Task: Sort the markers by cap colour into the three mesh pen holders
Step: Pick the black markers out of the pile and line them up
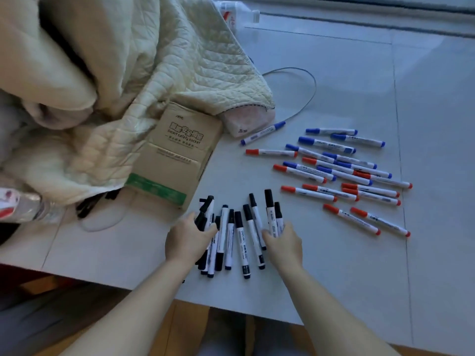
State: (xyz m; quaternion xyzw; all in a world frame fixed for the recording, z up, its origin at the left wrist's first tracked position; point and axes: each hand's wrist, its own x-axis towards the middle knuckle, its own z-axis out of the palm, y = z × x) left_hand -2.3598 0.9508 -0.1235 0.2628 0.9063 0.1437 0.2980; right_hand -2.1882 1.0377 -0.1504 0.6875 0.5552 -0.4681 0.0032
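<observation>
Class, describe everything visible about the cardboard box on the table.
The cardboard box is plain brown, flat and closed, with dark printed lettering on top and a green band along its near end. It lies on the grey table, its far end tucked under the cream quilt. Neither hand touches it.

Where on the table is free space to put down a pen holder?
Free: the far right of the table, beyond the grey cable and the blue markers; also the near right corner, below the red markers. Crowded: the black markers between both hands, and around the cardboard box.
</observation>
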